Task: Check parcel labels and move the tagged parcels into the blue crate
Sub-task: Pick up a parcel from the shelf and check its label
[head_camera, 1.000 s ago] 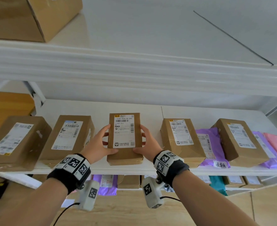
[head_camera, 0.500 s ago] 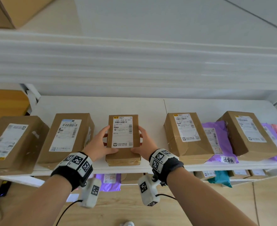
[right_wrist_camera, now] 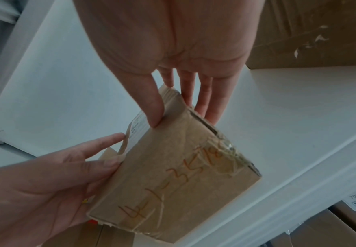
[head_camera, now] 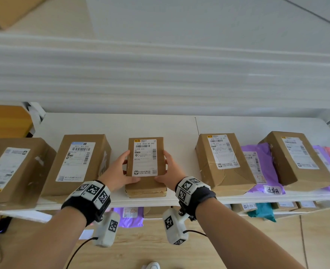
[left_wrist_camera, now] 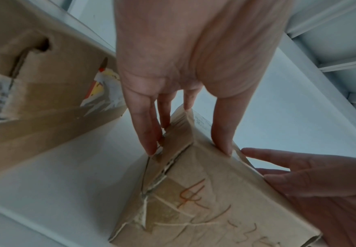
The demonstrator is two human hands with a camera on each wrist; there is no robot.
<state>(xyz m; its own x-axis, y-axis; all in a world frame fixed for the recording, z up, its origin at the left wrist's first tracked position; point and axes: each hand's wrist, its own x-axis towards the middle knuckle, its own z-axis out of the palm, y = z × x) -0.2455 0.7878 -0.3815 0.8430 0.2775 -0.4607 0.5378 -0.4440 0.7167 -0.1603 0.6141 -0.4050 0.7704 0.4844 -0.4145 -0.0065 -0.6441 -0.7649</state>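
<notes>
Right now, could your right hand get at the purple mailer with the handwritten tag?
Probably yes, once freed: the right hand holds the small box with the left hand. The purple mailer overlaps neighbouring boxes, but its tagged front edge is exposed.

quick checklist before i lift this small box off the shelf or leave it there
1. Both hands on the small box: ok, left hand and right hand hold opposite sides.
2. Label facing up: ok, reads 232A H036-00 042.
3. Tag on this box: cannot tell; orange handwriting is on its front face.
4. Room beside it: ok, gaps to the left box and right box.
5. Blue crate in sight: not ok, none in view.
6. Box flat on shelf: cannot tell.
</notes>
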